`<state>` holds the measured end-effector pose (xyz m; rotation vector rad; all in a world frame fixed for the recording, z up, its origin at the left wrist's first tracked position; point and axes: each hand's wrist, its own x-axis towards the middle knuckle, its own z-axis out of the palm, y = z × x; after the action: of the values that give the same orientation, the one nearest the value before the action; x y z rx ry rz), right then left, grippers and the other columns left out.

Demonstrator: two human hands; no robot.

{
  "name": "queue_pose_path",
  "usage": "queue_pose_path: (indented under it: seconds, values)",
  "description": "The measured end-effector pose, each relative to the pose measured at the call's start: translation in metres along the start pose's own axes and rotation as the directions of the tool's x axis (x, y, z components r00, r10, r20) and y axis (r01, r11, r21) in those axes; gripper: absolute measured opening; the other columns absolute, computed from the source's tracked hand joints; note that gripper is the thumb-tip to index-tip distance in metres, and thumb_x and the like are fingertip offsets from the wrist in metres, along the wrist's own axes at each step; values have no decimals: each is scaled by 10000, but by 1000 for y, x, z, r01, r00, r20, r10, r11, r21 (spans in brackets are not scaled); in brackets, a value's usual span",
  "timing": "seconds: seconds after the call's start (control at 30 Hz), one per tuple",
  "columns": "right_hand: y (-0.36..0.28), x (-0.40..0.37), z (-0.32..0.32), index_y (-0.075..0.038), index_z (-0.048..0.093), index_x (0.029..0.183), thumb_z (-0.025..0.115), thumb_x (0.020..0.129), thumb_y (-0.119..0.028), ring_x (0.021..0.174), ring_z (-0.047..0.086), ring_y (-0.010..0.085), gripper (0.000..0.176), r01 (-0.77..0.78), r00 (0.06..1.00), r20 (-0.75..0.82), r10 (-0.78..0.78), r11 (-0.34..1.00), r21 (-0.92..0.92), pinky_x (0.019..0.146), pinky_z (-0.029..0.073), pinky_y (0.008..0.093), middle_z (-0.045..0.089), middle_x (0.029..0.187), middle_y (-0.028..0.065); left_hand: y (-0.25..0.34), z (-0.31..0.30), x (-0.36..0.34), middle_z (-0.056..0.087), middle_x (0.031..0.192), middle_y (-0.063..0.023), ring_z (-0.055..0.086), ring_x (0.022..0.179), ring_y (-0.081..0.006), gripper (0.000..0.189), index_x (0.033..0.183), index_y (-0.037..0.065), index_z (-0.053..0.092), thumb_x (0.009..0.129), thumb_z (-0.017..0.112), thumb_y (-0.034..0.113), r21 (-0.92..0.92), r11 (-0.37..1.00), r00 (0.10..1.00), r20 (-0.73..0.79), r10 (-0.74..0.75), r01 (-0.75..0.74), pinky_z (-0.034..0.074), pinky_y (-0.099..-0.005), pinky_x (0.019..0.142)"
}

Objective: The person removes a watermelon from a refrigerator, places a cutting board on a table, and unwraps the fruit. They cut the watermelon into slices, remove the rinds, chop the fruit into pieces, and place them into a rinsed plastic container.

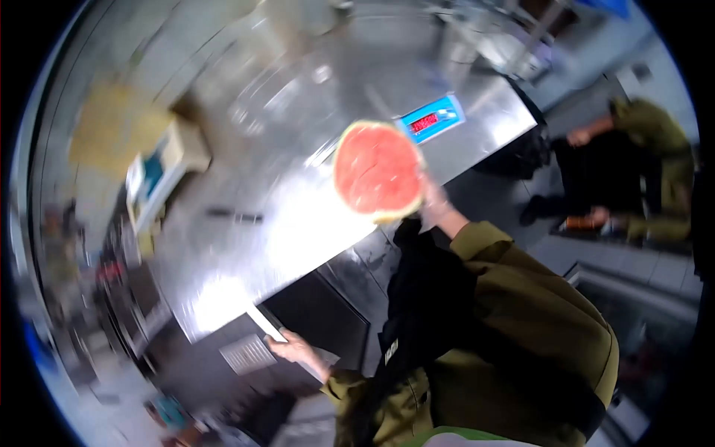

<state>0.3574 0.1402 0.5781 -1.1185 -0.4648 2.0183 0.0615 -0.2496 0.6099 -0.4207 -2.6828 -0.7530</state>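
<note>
The right hand (436, 203) grips a watermelon half (376, 173) by its rind, above the steel counter (298, 216) beside the scale (430, 119). The left hand (296, 347) seems closed on something pale and blurred. I'd judge the melon is mid-carry, and setting it down would need a steady wrist.

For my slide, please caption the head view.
The right hand holds a cut watermelon half at a steel counter with a scale.

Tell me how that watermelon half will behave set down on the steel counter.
Likely heavy: the watermelon half dwarfs the right hand holding it. Its rind side, presumably rounded, may rock on the glossy counter; flat cut face down seems steadier.
</note>
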Motion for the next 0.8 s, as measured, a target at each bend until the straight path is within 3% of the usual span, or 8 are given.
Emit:
queue_pose_path:
  seconds: [0.07, 0.13, 0.17, 0.2, 0.27, 0.6, 0.7, 0.8]
  values:
    - [-5, 19, -18, -28, 389, 1327, 485, 913, -443, 1175, 499, 214, 595, -13, 990, 138, 6, 999, 49, 963, 422, 347, 483, 1313, 137, -98, -28, -42, 527, 1160, -271, 514, 1088, -383, 657, 1230, -56, 448, 845, 570, 463, 368, 925, 996, -28, -90, 94, 419, -440, 918]
    - [-34, -11, 24, -38, 343, 1359, 473, 912, -450, 1200, 474, 234, 621, -86, 995, -63, 82, 993, -79, 985, 406, 371, 441, 1352, 137, -161, -20, -92, 551, 1143, -236, 526, 1076, -380, 726, 1262, -37, 425, 802, 602, 496, -132, 870, 827, 404, -391, 476, 421, -432, 924]
    - [-41, -20, 35, -42, 324, 1372, 465, 913, -452, 1215, 460, 244, 631, -103, 991, -95, 92, 988, -116, 994, 399, 383, 422, 1370, 136, -133, -25, -117, 544, 1168, -206, 537, 1065, -368, 738, 1270, 7, 420, 749, 664, 469, 420, 876, 943, 116, -313, 239, 429, -421, 916]
    - [-44, -10, 25, -42, 312, 1379, 455, 917, -451, 1232, 441, 251, 633, -82, 996, 21, 84, 991, -102, 999, 395, 391, 405, 1385, 132, -132, -29, -117, 538, 1163, -179, 546, 1046, -354, 740, 1271, 58, 420, 710, 699, 452, 327, 900, 928, 135, -347, 289, 445, -427, 886]
    - [-48, -1, 13, -49, 309, 1383, 440, 920, -466, 1250, 421, 255, 637, -58, 981, 171, 86, 985, -163, 1007, 388, 399, 398, 1391, 126, -139, -36, -92, 534, 1135, -157, 553, 1024, -342, 672, 1238, 92, 439, 712, 698, 420, 324, 784, 671, 407, -620, 529, 459, -450, 846]
    - [-88, 5, 35, -123, 206, 1430, 319, 922, -568, 1298, 346, 279, 685, -69, 808, 522, 274, 923, -377, 1048, 332, 439, 295, 1447, 97, 22, 7, -152, 602, 967, -159, 603, 888, -349, 461, 1148, 96, 529, 781, 647, 349, 279, 674, 613, 282, -738, 684, 485, -434, 766]
    - [-92, 11, 35, -137, 220, 1427, 286, 908, -607, 1302, 339, 271, 704, -268, 798, 432, 421, 889, -371, 1053, 319, 433, 304, 1445, 78, 58, 62, -186, 630, 721, -170, 633, 667, -262, 590, 838, -25, 573, 725, 680, 544, 87, 360, 288, 442, -850, 929, 482, -382, 604]
    - [-92, 20, 29, -150, 215, 1429, 292, 891, -630, 1285, 360, 275, 725, -389, 760, 422, 495, 866, -315, 1045, 330, 431, 319, 1435, 66, 136, 88, -172, 459, 605, 16, 447, 522, -117, 467, 718, 97, 556, 755, 653, 552, -196, 18, 156, 713, -684, 980, 379, -277, 483]
